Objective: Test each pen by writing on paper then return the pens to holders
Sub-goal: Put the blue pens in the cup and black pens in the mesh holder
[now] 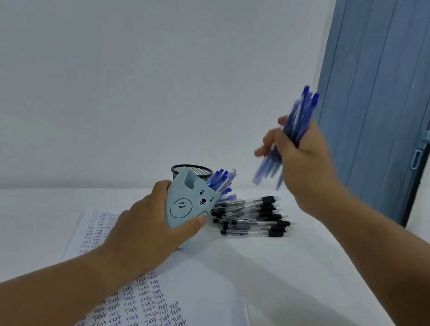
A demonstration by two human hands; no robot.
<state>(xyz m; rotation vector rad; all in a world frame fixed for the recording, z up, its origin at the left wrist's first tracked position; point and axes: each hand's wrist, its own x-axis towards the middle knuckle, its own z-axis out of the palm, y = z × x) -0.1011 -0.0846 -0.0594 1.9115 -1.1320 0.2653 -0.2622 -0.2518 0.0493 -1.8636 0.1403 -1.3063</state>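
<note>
Pens (295, 124) bundled in right hand (303, 159), two holders (191, 204)

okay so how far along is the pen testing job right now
Done: the paper is covered with rows of "Test". In hand: the right hand grips a bundle of blue pens; the left hand holds the bear holder, some blue pens already in it. Left: the black pens lie piled on the table; the mesh cup looks empty.

Single head view, looking forward and down, close over table (303, 273), wall behind.
</note>
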